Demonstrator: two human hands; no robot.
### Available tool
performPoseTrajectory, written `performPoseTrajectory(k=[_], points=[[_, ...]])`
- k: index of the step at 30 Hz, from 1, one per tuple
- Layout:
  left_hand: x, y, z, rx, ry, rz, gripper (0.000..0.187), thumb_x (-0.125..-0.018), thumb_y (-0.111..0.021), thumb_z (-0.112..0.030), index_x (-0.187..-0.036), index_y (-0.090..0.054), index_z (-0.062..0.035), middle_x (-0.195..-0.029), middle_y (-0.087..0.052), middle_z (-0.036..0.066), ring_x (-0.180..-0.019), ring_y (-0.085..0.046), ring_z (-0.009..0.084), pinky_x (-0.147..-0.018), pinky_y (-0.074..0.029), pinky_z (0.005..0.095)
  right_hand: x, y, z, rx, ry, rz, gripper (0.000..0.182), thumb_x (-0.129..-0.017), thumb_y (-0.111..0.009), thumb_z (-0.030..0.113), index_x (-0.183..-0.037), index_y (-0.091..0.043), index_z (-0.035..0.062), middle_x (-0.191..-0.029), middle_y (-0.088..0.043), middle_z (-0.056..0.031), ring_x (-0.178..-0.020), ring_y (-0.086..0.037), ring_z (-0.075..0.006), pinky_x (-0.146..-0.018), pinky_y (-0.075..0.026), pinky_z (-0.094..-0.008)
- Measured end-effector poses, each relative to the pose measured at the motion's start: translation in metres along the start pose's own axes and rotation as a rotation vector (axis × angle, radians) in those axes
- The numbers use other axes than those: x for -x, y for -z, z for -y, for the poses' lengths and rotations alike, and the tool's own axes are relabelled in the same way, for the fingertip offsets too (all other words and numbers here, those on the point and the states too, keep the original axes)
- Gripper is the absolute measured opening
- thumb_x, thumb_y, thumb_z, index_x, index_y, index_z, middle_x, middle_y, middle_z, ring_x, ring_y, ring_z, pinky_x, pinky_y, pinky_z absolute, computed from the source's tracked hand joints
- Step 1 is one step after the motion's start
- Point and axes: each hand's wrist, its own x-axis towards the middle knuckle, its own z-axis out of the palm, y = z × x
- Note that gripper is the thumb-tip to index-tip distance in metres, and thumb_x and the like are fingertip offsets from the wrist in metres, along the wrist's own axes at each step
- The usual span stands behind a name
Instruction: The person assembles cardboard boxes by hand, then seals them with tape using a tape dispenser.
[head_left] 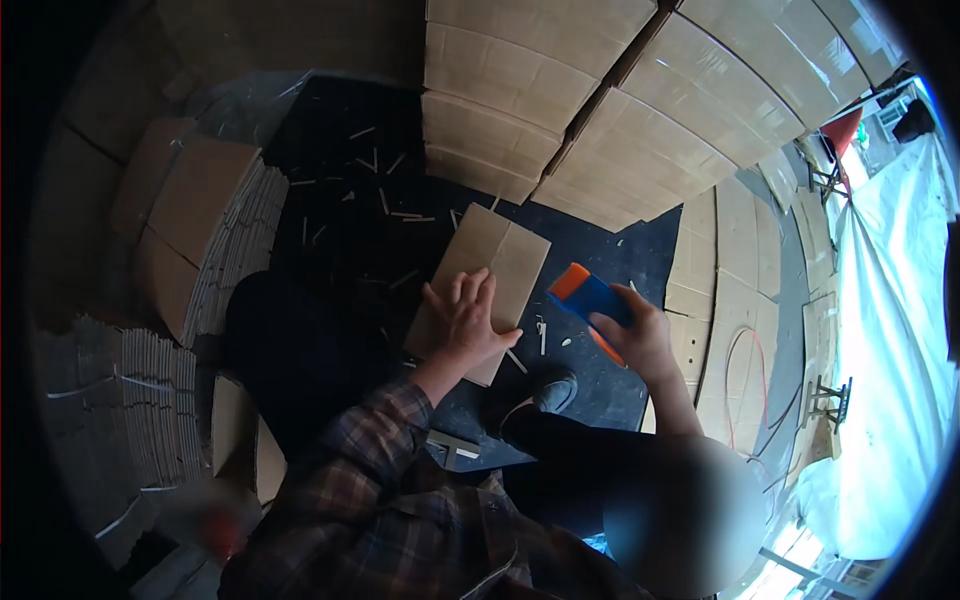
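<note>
A closed cardboard box (pixel 510 260) lies on the dark floor in front of me, with a seam across its top. My left hand (pixel 468 318) presses on this box, fingers spread, gripping nothing. To the right of the box, my right hand (pixel 640 335) is closed around a blue-and-orange tape dispenser (pixel 598 300). Its orange end points up and left, near the box's right edge but apart from it. My fingers hide part of the tool, so its details are hard to make out.
Tall stacks of cardboard boxes (pixel 500 90) stand ahead. Flattened cardboard bundles (pixel 150 400) are at the left. Thin cardboard strips (pixel 383 200) litter the dark floor (pixel 330 260). White sheeting (pixel 890 330) hangs at the right, near a red cord (pixel 735 370).
</note>
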Motion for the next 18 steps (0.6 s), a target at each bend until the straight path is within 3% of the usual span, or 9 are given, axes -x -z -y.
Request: performPoseTrajectory(k=[1, 2, 3, 5, 6, 8, 13, 16, 18], points=[[0.001, 0.008, -0.003, 0.02, -0.008, -0.01, 0.089, -0.059, -0.084, -0.046, -0.129, -0.043, -0.0112, -0.136, -0.037, 0.006, -0.131, -0.029, 0.0302, -0.102, -0.008, 0.076, 0.013, 0.002, -0.002, -0.225, -0.026, -0.047, 0.057, -0.077, -0.077, 0.039, -0.118, -0.062, 0.0035, -0.1, -0.069, -0.0159, -0.091, -0.069, -0.0281, -0.079, -0.054, -0.0337], [0.002, 0.019, -0.003, -0.002, -0.034, -0.001, 0.074, -0.067, -0.08, -0.043, -0.125, -0.048, -0.0102, -0.131, -0.045, 0.007, -0.126, -0.036, 0.0282, -0.106, -0.018, 0.0673, 0.023, 0.002, 0.0, -0.22, -0.02, -0.048, 0.057, -0.077, -0.077, 0.039, -0.118, -0.062, 0.0035, -0.1, -0.069, -0.0159, -0.091, -0.069, -0.0281, -0.079, -0.054, -0.0337], [0.003, 0.02, 0.002, -0.001, -0.031, -0.008, 0.074, -0.067, -0.08, -0.043, -0.125, -0.048, -0.0102, -0.131, -0.045, 0.007, -0.126, -0.036, 0.0282, -0.106, -0.018, 0.0673, 0.033, 0.003, 0.003, -0.366, -0.012, -0.069, 0.053, -0.079, -0.077, 0.035, -0.118, -0.062, 0.0025, -0.101, -0.068, -0.0156, -0.091, -0.068, -0.0251, -0.08, -0.053, -0.0324], [0.005, 0.019, 0.011, 0.272, -0.056, -0.203, 0.051, -0.082, -0.071, -0.041, -0.117, -0.055, -0.0085, -0.116, -0.056, 0.01, -0.118, -0.047, 0.0258, -0.104, -0.034, 0.0515, 0.048, -0.001, 0.006, -0.568, 0.041, -0.111, 0.045, -0.083, -0.075, 0.027, -0.117, -0.063, 0.0003, -0.102, -0.068, -0.0133, -0.091, -0.066, -0.019, -0.081, -0.052, -0.0305], [0.007, 0.026, 0.009, 0.271, -0.053, -0.203, 0.051, -0.082, -0.071, -0.041, -0.117, -0.055, -0.0085, -0.116, -0.056, 0.01, -0.118, -0.047, 0.0258, -0.104, -0.034, 0.0515, 0.055, -0.004, 0.009, -0.569, 0.042, -0.108, 0.045, -0.083, -0.075, 0.027, -0.117, -0.063, 0.0003, -0.102, -0.068, -0.0133, -0.091, -0.066, -0.019, -0.081, -0.052, -0.0305], [0.012, 0.038, 0.0, 1.148, 0.395, 0.178, 0.042, -0.094, -0.055, -0.045, -0.111, -0.062, -0.0077, -0.106, -0.063, 0.009, -0.109, -0.055, 0.0197, -0.098, -0.041, 0.0369, 0.063, -0.009, 0.016, -0.851, -0.051, -0.039, 0.041, -0.082, -0.076, 0.023, -0.115, -0.064, 0.001, -0.106, -0.068, -0.0122, -0.096, -0.065, -0.0186, -0.085, -0.051, -0.03], [0.033, 0.104, -0.035, 1.403, 0.491, 0.437, 0.055, -0.099, -0.041, -0.053, -0.113, -0.063, -0.0051, -0.11, -0.066, 0.007, -0.108, -0.058, 0.0151, -0.094, -0.042, 0.0355, 0.06, -0.015, 0.03, -0.706, 0.15, -0.044, 0.046, -0.084, -0.075, 0.029, -0.117, -0.062, -0.0005, -0.101, -0.067, -0.0096, -0.094, -0.063, -0.0152, -0.086, -0.049, -0.0289], [0.033, 0.103, -0.03, 1.403, 0.418, 0.464, 0.059, -0.099, -0.038, -0.054, -0.118, -0.061, -0.0028, -0.113, -0.065, 0.009, -0.108, -0.059, 0.0174, -0.095, -0.044, 0.0356, 0.055, -0.011, 0.037, -0.618, 0.081, -0.032, 0.049, -0.081, -0.076, 0.037, -0.109, -0.065, -0.0021, -0.091, -0.067, -0.0097, -0.084, -0.062, -0.0135, -0.076, -0.05, -0.027], [0.032, 0.099, -0.027, 1.378, 0.402, 0.462, 0.06, -0.099, -0.037, -0.054, -0.121, -0.058, -0.0012, -0.113, -0.064, 0.012, -0.108, -0.061, 0.0199, -0.096, -0.045, 0.0353, 0.05, -0.01, 0.033, -0.626, -0.032, 0.163, 0.049, -0.079, -0.077, 0.042, -0.095, -0.067, -0.0034, -0.074, -0.062, -0.0073, -0.069, -0.058, -0.0116, -0.062, -0.047, -0.0265]])
